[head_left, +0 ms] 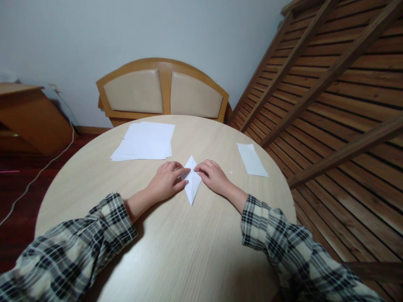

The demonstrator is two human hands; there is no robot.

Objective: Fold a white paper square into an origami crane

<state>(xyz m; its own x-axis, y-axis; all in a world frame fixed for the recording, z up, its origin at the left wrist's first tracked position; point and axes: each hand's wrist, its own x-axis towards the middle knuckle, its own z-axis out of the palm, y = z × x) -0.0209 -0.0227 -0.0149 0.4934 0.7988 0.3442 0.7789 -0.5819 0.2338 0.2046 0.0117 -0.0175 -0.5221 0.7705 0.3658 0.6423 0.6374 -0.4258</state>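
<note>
Over on the far left a white cable (37, 174) trails across the dark floor, well clear of our work. On the round table (189, 251), a loose stack of white sheets (143, 141) lies ahead of our left hand (166, 181), near it but not touching. That hand lies flat and open, gripping nothing, its fingertips pressed on the left edge of the folded paper (192, 186), a narrow kite shape lying flat at the middle of the table with one point toward the chair (163, 90) and the longer one toward us. Our right hand (214, 176) mirrors it, palm down, fingers loosely extended, tips on the right edge and nothing held. The work looks to us like pressing creases, and to do it well we judge both sides should meet along the centre line without overlap, with the fingertips run outward from the middle so the points stay sharp. Further right a small strip of paper (252, 159) lies apart, and beyond the table edge lean wooden slats (340, 105).
</note>
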